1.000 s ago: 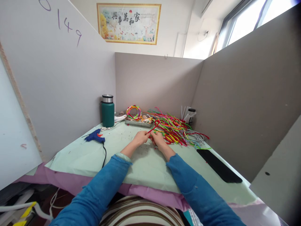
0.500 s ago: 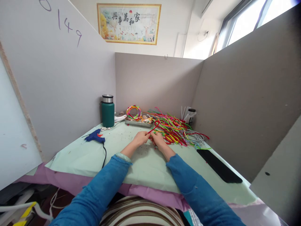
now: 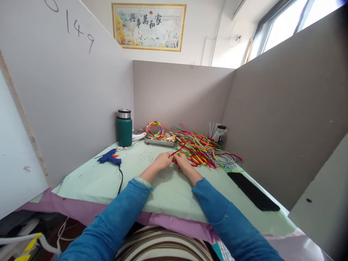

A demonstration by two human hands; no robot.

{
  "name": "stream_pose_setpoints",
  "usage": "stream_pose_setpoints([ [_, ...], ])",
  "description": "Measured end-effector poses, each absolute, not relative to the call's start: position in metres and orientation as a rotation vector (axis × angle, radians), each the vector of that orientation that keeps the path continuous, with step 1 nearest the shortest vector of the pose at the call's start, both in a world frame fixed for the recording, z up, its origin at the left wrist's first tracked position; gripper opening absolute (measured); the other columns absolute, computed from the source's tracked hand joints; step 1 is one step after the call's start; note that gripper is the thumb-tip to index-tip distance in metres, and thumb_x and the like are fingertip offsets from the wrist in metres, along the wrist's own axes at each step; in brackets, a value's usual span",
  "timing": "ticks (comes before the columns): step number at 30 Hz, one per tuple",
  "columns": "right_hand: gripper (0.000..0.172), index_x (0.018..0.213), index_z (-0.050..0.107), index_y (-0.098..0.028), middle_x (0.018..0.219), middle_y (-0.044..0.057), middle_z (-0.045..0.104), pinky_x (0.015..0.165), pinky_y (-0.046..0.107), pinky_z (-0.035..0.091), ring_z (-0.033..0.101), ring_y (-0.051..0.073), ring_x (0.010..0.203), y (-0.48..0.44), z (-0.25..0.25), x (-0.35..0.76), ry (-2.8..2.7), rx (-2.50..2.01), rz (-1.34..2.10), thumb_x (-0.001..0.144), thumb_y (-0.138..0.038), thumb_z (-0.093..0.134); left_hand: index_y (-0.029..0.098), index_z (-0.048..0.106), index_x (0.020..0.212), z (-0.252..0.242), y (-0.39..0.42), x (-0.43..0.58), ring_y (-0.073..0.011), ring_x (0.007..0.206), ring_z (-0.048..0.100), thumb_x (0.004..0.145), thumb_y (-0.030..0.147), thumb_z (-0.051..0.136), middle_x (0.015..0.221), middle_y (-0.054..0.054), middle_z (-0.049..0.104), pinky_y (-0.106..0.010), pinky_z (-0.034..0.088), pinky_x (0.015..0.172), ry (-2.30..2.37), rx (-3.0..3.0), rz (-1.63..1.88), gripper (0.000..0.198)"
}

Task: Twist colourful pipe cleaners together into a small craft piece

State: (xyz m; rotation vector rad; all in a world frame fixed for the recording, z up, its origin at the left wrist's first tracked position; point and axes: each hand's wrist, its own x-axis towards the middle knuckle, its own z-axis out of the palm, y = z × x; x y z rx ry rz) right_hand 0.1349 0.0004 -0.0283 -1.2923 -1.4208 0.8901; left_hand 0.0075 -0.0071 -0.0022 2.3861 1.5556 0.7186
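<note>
Head cam view, that's all there is. My left grip (image 3: 163,160) and right grip (image 3: 182,162) sit knuckle to knuckle in the middle of the worktop (image 3: 89,177), both pinched tight on a red stem (image 3: 178,148). The stem runs up and away from my fingertips toward the back, and its far end reaches the edge of the pile (image 3: 203,150). The pile is a big tangle of red, green, yellow and grey stems, just beyond my right grip and spreading off to the right.

Behind my grips there's a metal tray (image 3: 160,142) with small bits in it I can't make out, and a multicolour ring (image 3: 154,129) stands at its back. A green flask (image 3: 124,128) stands upright in the left back corner. A blue glue gun (image 3: 108,157) lies on the left, well apart from my grips, its cord trailing toward me. A black slab (image 3: 252,191) lies flat along the right edge, near the pile.
</note>
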Motion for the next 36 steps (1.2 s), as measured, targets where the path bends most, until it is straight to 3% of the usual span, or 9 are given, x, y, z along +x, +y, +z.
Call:
stream_pose_setpoints([
  [7,0.019,0.058,0.048,-0.018,0.042,-0.004,0.047,0.032,0.019,0.024,0.035,0.006,0.03,0.001,-0.029,0.135,-1.444,-1.306,0.865,0.076,-0.021,0.045,0.015,0.067,0.084,-0.007,-0.004,0.008,-0.017,0.075,0.058,0.085,0.03,0.033,0.073,-0.007,0.067,-0.023,0.04,0.07,1.566,2.412,0.694,0.038],
  [20,0.019,0.061,0.051,-0.017,0.044,-0.003,0.049,0.035,0.019,0.025,0.037,0.006,0.033,0.002,-0.029,0.135,-1.433,-1.315,0.846,0.077,-0.025,0.048,0.014,0.066,0.077,-0.002,-0.007,0.006,-0.0126,0.058,0.051,0.082,0.029,0.035,0.055,-0.001,0.058,-0.021,0.037,0.059,1.522,2.239,0.708,0.035],
  [36,0.023,0.064,0.043,-0.019,0.043,-0.006,0.045,0.032,0.021,0.022,0.033,0.006,0.03,-0.009,-0.018,0.133,-1.271,-1.167,1.043,0.078,-0.037,0.05,0.015,0.062,0.077,-0.006,-0.001,0.007,-0.0119,0.059,0.052,0.081,0.038,0.047,0.06,-0.001,0.062,-0.021,0.034,0.057,1.521,2.154,1.103,0.027],
])
